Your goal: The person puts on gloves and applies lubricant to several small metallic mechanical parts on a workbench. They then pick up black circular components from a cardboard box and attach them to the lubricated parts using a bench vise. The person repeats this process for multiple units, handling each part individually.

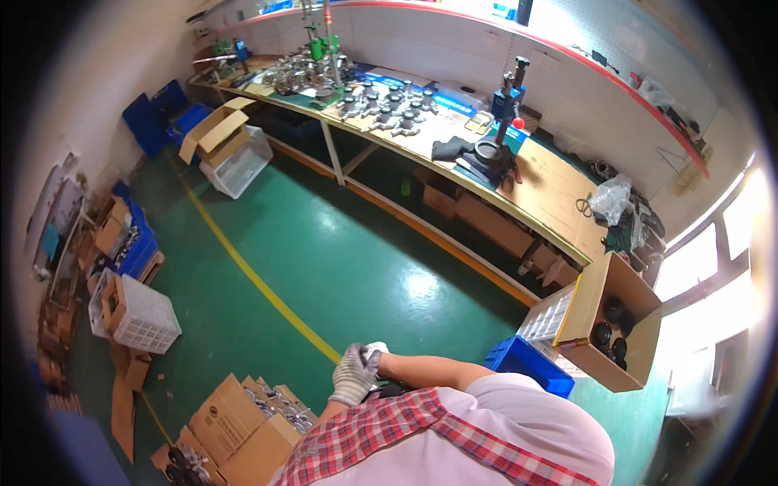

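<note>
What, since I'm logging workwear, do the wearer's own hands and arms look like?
The left hand wears a striped pale grey knitted glove; the right hand a whitish glove, mostly hidden. The right arm has a short pale sleeve, bare below it. The left sleeve cannot be made out.

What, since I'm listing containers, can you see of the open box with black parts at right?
The box is plain brown, apparently cardboard, its top open. Several rounded black parts lie inside. It stands against or beside a white crate; its support is unclear, and lens distortion obscures any tilt. Neither the left hand nor right hand touches it.
</note>
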### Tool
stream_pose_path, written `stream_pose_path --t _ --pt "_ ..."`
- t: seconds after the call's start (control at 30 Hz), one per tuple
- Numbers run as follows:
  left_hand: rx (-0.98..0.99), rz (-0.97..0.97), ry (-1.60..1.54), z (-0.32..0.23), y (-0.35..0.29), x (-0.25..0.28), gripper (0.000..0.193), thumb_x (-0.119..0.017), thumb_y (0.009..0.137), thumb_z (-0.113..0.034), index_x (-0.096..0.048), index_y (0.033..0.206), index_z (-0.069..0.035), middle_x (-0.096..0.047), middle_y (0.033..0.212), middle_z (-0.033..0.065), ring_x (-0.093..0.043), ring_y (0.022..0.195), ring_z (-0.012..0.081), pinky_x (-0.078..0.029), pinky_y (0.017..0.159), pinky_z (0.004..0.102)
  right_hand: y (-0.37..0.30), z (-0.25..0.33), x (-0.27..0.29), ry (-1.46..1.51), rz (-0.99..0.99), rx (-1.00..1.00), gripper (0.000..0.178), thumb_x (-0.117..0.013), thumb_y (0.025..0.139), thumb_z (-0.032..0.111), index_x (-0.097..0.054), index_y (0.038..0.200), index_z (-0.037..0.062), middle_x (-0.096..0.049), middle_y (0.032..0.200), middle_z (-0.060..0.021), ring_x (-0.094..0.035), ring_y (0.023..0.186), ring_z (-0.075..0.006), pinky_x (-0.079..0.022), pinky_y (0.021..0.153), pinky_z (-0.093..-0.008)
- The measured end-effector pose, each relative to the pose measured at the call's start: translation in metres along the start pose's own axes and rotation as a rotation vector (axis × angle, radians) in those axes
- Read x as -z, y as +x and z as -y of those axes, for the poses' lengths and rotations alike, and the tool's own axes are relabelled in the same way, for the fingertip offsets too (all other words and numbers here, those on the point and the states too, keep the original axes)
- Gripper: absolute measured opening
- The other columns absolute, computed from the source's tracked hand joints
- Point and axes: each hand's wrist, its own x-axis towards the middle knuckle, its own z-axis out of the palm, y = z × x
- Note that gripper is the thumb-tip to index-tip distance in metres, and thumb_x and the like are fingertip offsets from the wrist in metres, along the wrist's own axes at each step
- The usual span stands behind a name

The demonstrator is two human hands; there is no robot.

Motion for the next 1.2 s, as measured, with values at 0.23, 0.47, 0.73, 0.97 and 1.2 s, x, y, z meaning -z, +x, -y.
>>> stream_pose_path --t 0.23,0.47,0.73,0.97,1.2 --pt "-0.2 0.333 0.133 -0.017 0.156 -0.008 0.026 -0.06 0.093 -0.031 -0.069 0.107 -0.011 -0.064 0.108 0.0248 -0.064 0.1 0.0425 -0.052 0.09 0.0487 0.009 -0.062 0.09 0.017 0.166 -0.157 0.051 -0.059 0.087 0.045 -0.063 0.13 0.0166 -0.058 0.132 -0.0125 -0.05 0.123 -0.0273 -0.036 0.101 -0.0477" --pt "-0.469 0.417 0.155 -0.053 0.379 0.011 0.034 -0.05 0.1 -0.031 -0.064 0.11 -0.002 -0.069 0.103 0.0248 -0.065 0.097 0.0425 -0.051 0.086 0.0468 0.097 -0.184 0.255 -0.203 -0.131 -0.212 0.057 -0.048 0.094 0.047 -0.053 0.142 0.0173 -0.045 0.151 -0.0146 -0.036 0.143 -0.0281 -0.025 0.116 -0.055" --pt "-0.287 0.292 -0.282 -0.207 0.544 0.08 0.027 -0.057 0.101 -0.029 -0.065 0.111 -0.005 -0.067 0.082 0.0057 -0.06 0.064 0.0095 -0.048 0.055 0.0277 0.114 -0.361 0.423 0.609 -0.495 -0.398 0.044 -0.059 0.092 0.04 -0.07 0.111 0.0018 -0.069 0.115 -0.024 -0.068 0.106 -0.0361 -0.055 0.087 -0.0429" --pt "0.259 0.028 -0.213 -0.017 0.706 0.129 0.049 -0.052 0.101 -0.048 -0.06 0.12 -0.004 -0.065 0.086 0.01 -0.058 0.059 0.0166 -0.049 0.054 0.0319 0.116 -0.503 0.471 1.823 -0.804 -0.397 0.051 -0.049 0.101 0.053 -0.058 0.083 0.006 -0.06 0.068 -0.0048 -0.059 0.053 -0.0172 -0.052 0.051 -0.0332" --pt "0.403 0.312 0.637 0.103 0.799 0.161 0.051 -0.047 0.101 -0.046 -0.062 0.118 0.0 -0.066 0.113 0.0279 -0.063 0.106 0.0441 -0.05 0.092 0.0474 0.12 -0.62 0.548 2.174 -1.301 -0.405 0.047 -0.052 0.1 0.054 -0.056 0.086 0.0083 -0.051 0.066 -0.0017 -0.048 0.051 -0.0135 -0.042 0.046 -0.029"
